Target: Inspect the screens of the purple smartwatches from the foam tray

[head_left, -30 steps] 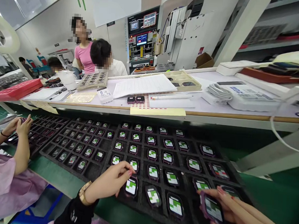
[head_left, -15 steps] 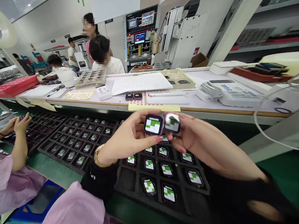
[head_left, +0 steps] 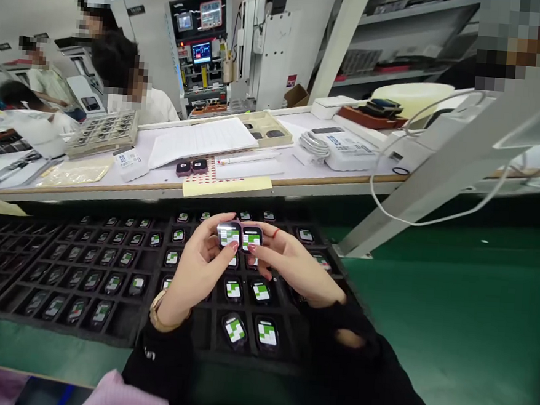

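Two smartwatch bodies without straps are held side by side over a black compartment tray (head_left: pixel 201 321). My left hand (head_left: pixel 197 265) is closed on the left smartwatch (head_left: pixel 228 232), its thumb at the lower edge of the screen. My right hand (head_left: pixel 289 259) grips the right smartwatch (head_left: pixel 252 238), with the thumb near its lower left corner. Both screens are lit with white and green blocks. Below them, several more watches with similar screens lie in the tray's compartments, such as one watch (head_left: pixel 267 332) at the front. My hands and forearms hide part of the tray.
A second black tray (head_left: pixel 122 328) with several watches lies to the left. Behind runs a white shelf with papers (head_left: pixel 205 139), two small dark watches (head_left: pixel 192 167), a coiled white cable (head_left: pixel 314 146) and a beige tray (head_left: pixel 275 126). A slanted metal post (head_left: pixel 406 169) stands right. People are beyond the shelf.
The view has swung to the right. The right smartwatch has turned so its screen faces me squarely, and both thumbs now rest on the fronts of the watches. The co-worker's hands at left have left view.
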`<state>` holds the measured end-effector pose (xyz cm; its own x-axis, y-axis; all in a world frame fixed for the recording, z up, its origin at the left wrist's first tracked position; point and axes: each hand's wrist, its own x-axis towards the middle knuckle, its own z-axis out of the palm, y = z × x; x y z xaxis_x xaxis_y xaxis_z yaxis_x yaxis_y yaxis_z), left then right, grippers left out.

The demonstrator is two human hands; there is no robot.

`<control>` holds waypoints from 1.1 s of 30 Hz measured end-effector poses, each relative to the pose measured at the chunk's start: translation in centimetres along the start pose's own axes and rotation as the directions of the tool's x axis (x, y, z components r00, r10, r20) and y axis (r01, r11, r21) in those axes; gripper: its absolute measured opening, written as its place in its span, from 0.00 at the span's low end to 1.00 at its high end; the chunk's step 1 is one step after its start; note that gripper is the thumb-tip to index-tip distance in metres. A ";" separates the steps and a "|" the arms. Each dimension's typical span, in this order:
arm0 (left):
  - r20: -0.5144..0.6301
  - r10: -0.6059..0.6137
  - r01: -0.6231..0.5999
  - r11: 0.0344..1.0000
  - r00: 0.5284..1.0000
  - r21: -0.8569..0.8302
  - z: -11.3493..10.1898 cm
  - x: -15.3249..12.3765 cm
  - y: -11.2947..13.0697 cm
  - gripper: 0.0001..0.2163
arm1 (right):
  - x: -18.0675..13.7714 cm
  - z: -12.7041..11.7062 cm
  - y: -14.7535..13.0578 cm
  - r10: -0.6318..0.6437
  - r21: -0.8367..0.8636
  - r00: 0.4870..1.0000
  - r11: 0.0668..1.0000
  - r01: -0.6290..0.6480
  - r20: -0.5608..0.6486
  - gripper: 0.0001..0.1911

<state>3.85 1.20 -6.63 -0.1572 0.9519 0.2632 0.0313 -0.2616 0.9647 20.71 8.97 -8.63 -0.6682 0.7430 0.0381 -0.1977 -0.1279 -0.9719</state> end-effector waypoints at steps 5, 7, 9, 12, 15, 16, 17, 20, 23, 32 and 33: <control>-0.033 -0.073 0.074 0.997 0.997 0.029 0.1 0.1 -1.4 0.17 | 0.6 -0.7 1.1 0.030 0.107 0.996 0.994 -0.021 -0.081 0.26; -0.017 -0.095 0.095 0.995 0.995 0.036 0.1 0.0 -1.6 0.17 | 0.6 -0.8 1.2 0.033 0.126 0.995 0.992 -0.020 -0.096 0.24; -0.001 -0.107 0.107 0.993 0.994 0.038 0.1 0.0 -1.6 0.18 | 0.5 -1.0 1.3 0.029 0.122 0.994 0.992 -0.015 -0.108 0.22; 0.024 -0.115 0.114 0.993 0.993 0.037 0.3 0.1 -1.6 0.19 | 0.3 -1.1 1.5 0.018 0.091 0.992 0.996 -0.007 -0.122 0.21; 0.026 -0.110 0.110 0.994 0.994 0.027 0.4 0.2 -1.7 0.19 | 0.3 -1.3 1.8 0.013 0.057 0.990 0.998 -0.006 -0.138 0.21; 0.024 -0.110 0.109 0.994 0.994 0.023 0.5 0.2 -1.7 0.19 | 0.4 -1.3 1.8 0.012 0.049 0.990 0.999 -0.005 -0.139 0.22; 0.021 -0.109 0.109 0.994 0.994 0.018 0.5 0.2 -1.8 0.18 | 0.4 -1.3 1.9 0.011 0.043 0.990 0.999 -0.005 -0.138 0.22; 0.014 -0.100 0.100 0.995 0.995 -0.005 0.6 0.3 -2.0 0.16 | 0.5 -1.1 1.9 0.014 0.023 0.991 1.000 -0.012 -0.131 0.24; 0.004 -0.091 0.091 0.996 0.996 -0.025 0.7 0.3 -2.3 0.13 | 0.5 -0.9 1.7 0.032 -0.003 0.990 0.999 -0.033 -0.138 0.26; -0.003 -0.076 0.075 0.994 0.997 -0.081 0.4 0.2 -2.7 0.14 | 0.5 -0.7 1.8 0.028 0.037 0.990 0.999 -0.023 -0.136 0.25; -0.003 -0.073 0.073 0.994 0.997 -0.084 0.4 0.2 -2.7 0.14 | 0.6 -0.7 1.8 0.019 0.050 0.992 0.999 -0.013 -0.125 0.25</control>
<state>4.11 2.20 -9.18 -0.1616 0.9681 0.1917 -0.0635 -0.2040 0.9769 20.52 9.64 -10.53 -0.5774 0.8164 -0.0097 -0.2246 -0.1702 -0.9595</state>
